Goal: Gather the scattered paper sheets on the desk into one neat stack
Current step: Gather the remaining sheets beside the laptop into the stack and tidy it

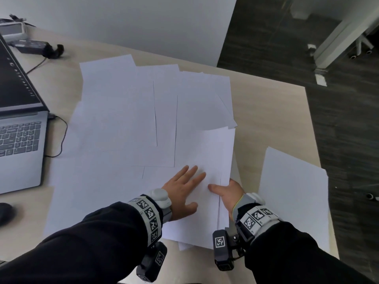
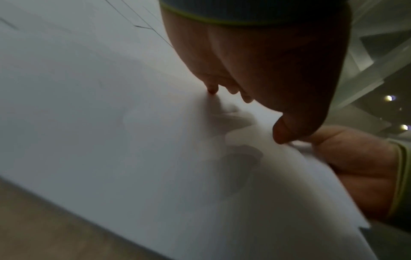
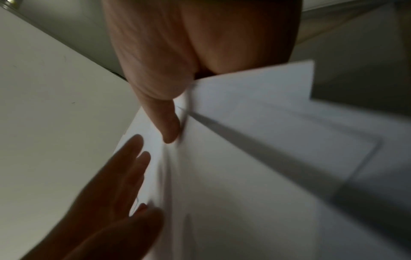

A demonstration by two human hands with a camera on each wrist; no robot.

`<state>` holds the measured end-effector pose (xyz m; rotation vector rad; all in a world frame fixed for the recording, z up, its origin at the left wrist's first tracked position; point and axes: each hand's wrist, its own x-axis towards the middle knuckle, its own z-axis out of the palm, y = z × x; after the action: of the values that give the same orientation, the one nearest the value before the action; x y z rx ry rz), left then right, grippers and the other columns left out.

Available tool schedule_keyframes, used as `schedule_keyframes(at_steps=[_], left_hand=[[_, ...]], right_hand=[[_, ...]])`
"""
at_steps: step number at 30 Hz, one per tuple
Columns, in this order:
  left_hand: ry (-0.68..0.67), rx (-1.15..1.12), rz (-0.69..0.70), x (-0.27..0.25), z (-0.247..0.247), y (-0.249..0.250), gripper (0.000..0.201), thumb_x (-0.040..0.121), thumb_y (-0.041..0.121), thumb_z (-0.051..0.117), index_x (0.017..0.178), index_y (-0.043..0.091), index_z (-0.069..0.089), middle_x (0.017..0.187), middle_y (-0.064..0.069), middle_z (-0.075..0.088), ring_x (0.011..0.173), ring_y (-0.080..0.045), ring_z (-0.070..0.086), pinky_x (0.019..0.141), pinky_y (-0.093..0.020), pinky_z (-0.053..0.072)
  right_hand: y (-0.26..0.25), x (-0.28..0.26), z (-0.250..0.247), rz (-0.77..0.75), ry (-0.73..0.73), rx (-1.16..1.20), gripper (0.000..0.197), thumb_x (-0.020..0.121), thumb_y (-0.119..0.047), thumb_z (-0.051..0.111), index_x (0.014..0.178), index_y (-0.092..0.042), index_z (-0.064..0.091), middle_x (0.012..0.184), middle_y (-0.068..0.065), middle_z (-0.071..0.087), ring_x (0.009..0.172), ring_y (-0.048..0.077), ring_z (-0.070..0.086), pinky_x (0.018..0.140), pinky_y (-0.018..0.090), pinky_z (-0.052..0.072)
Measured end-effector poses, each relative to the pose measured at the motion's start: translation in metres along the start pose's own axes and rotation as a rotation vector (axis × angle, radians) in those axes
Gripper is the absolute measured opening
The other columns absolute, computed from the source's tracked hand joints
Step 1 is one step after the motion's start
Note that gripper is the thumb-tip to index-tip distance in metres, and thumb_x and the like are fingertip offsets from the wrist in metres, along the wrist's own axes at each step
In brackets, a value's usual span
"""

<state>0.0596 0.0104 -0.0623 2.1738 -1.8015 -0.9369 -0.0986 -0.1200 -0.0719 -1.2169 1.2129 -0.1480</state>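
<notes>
Several white paper sheets (image 1: pixel 127 111) lie overlapping across the light wooden desk (image 1: pixel 272 111). Near the front, a small bundle of sheets (image 1: pixel 211 152) is lifted slightly at its right edge. My left hand (image 1: pixel 184 189) lies flat on top of it with fingers straight, also seen in the left wrist view (image 2: pixel 255 70). My right hand (image 1: pixel 227 193) pinches the bundle's right edge, thumb (image 3: pixel 169 123) on top and fingers hidden beneath the paper (image 3: pixel 244 176). One more sheet (image 1: pixel 293 197) lies apart at the desk's right front corner.
An open laptop (image 1: pixel 18 130) stands at the left with a cable (image 1: pixel 61 136) running from its side. A black power adapter (image 1: pixel 34 47) lies at the back left, a dark mouse (image 1: pixel 6 214) at the left front. The desk ends on the right at dark carpet (image 1: pixel 348 130).
</notes>
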Motion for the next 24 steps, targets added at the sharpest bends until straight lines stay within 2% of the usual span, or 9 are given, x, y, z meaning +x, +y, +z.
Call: schedule_keyframes(at_steps=[3,5,8,10,12,15,18,22,24], left_hand=[[0.108,0.020,-0.042,-0.001,-0.018,-0.016,0.086,0.089,0.044,0.056,0.157,0.041,0.004,0.167,0.012,-0.009,0.149,-0.009,-0.018,0.125,-0.040,0.008],[0.164,0.075,-0.182,-0.002,-0.037,-0.036,0.084,0.092,0.051,0.053,0.158,0.040,0.002,0.166,0.009,-0.015,0.148,-0.013,-0.021,0.125,-0.045,0.004],[0.172,0.095,-0.461,-0.005,-0.064,-0.072,0.085,0.093,0.064,0.043,0.156,0.041,-0.009,0.163,0.006,-0.025,0.151,-0.022,-0.022,0.124,-0.049,0.001],[0.165,0.095,-0.597,-0.007,-0.077,-0.095,0.085,0.091,0.069,0.039,0.155,0.042,-0.010,0.164,0.006,-0.026,0.152,-0.025,-0.019,0.124,-0.051,0.001],[0.127,0.103,-0.653,-0.009,-0.086,-0.115,0.083,0.091,0.072,0.035,0.155,0.043,-0.008,0.164,0.006,-0.025,0.153,-0.025,-0.019,0.124,-0.052,0.001],[0.051,0.126,-0.587,-0.010,-0.087,-0.132,0.084,0.088,0.075,0.032,0.156,0.043,-0.006,0.165,0.005,-0.023,0.153,-0.026,-0.019,0.123,-0.053,0.001],[0.019,0.170,-0.469,-0.013,-0.077,-0.133,0.087,0.087,0.078,0.031,0.155,0.044,-0.010,0.164,0.005,-0.026,0.152,-0.025,-0.021,0.124,-0.051,-0.001],[-0.034,0.214,-0.321,-0.022,-0.063,-0.124,0.089,0.086,0.077,0.034,0.154,0.047,-0.015,0.162,0.007,-0.030,0.151,-0.022,-0.025,0.123,-0.049,-0.006],[-0.050,0.216,-0.284,-0.025,-0.061,-0.124,0.089,0.085,0.076,0.038,0.153,0.048,-0.014,0.163,0.009,-0.028,0.151,-0.020,-0.023,0.122,-0.047,-0.006]], right_hand=[[-0.003,0.007,0.000,0.005,0.028,-0.024,0.029,0.072,-0.022,0.080,0.100,-0.019,0.074,0.095,0.002,0.077,0.091,0.027,0.073,0.094,0.049,0.054],[-0.009,0.011,0.003,-0.002,0.052,-0.034,0.027,0.075,-0.021,0.080,0.101,-0.020,0.073,0.099,0.001,0.076,0.095,0.026,0.071,0.097,0.048,0.052],[-0.016,0.021,0.007,0.018,0.066,-0.020,0.026,0.070,-0.031,0.078,0.095,-0.025,0.072,0.098,0.002,0.076,0.094,0.029,0.071,0.094,0.052,0.054],[-0.022,0.026,0.013,0.014,0.080,-0.026,0.013,0.080,-0.027,0.073,0.093,-0.026,0.071,0.096,0.002,0.075,0.094,0.029,0.070,0.094,0.052,0.053],[-0.030,0.030,0.020,0.012,0.096,-0.032,0.006,0.090,-0.022,0.066,0.092,-0.026,0.069,0.096,0.002,0.074,0.095,0.030,0.069,0.094,0.051,0.053],[-0.038,0.035,0.030,0.023,0.101,-0.039,0.008,0.090,-0.027,0.062,0.092,-0.025,0.069,0.096,0.003,0.074,0.094,0.031,0.069,0.094,0.052,0.053],[-0.045,0.042,0.042,0.041,0.111,-0.039,0.030,0.075,-0.041,0.060,0.094,-0.019,0.071,0.096,0.009,0.074,0.095,0.036,0.068,0.092,0.055,0.053],[-0.055,0.051,0.060,0.050,0.115,-0.010,0.026,0.085,-0.040,0.060,0.097,-0.019,0.068,0.100,0.007,0.073,0.098,0.034,0.067,0.097,0.051,0.051],[-0.060,0.057,0.071,0.042,0.112,0.009,0.033,0.081,-0.046,0.065,0.100,-0.019,0.069,0.100,0.004,0.074,0.096,0.029,0.068,0.097,0.048,0.052]])
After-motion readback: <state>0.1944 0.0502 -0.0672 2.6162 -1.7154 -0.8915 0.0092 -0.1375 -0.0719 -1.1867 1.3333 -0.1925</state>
